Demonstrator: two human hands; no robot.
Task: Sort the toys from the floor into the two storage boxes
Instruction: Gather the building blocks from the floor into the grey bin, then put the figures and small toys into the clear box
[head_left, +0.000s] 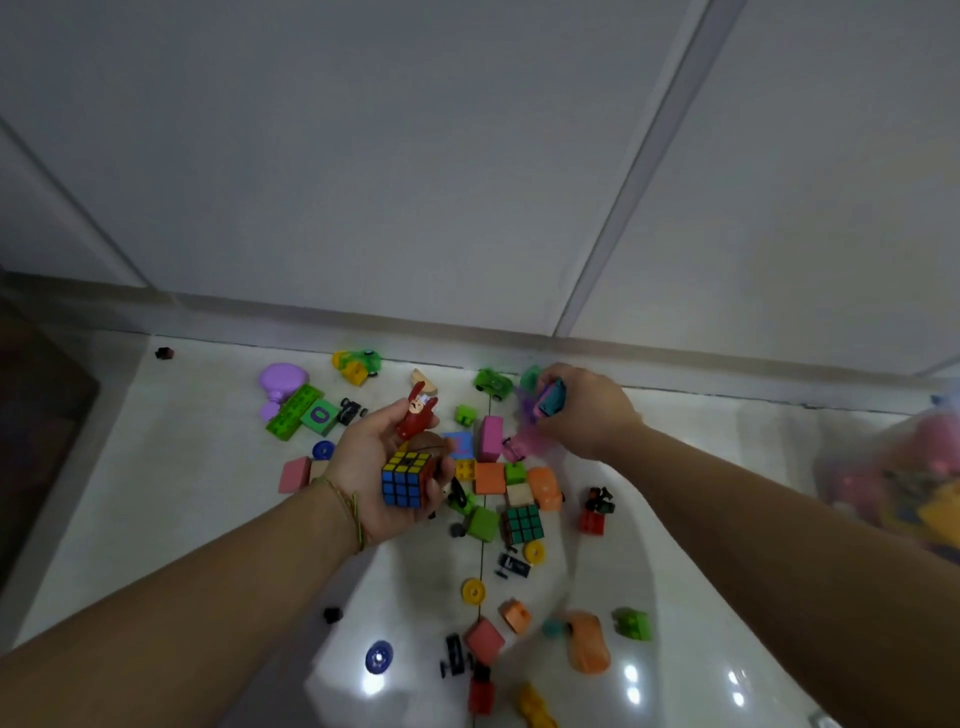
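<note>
The left hand (363, 470) clasped a multicoloured plastic puzzle cube (407, 479) and a red plastic figurine (415, 418). The right hand (592, 415) gripped a teal-and-pink toy car (550, 399) above the glossy white floor (182, 467).

The head camera looks down, near, at floor (182, 493) and wall (363, 156).

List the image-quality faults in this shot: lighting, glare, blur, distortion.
Head view: dim overall; white glare spots on the glossy floor; right hand and its toy car motion-blurred; left hand with the puzzle cube sharper; toy bag at the right edge smeared; wall base bowed by the wide angle.
</note>
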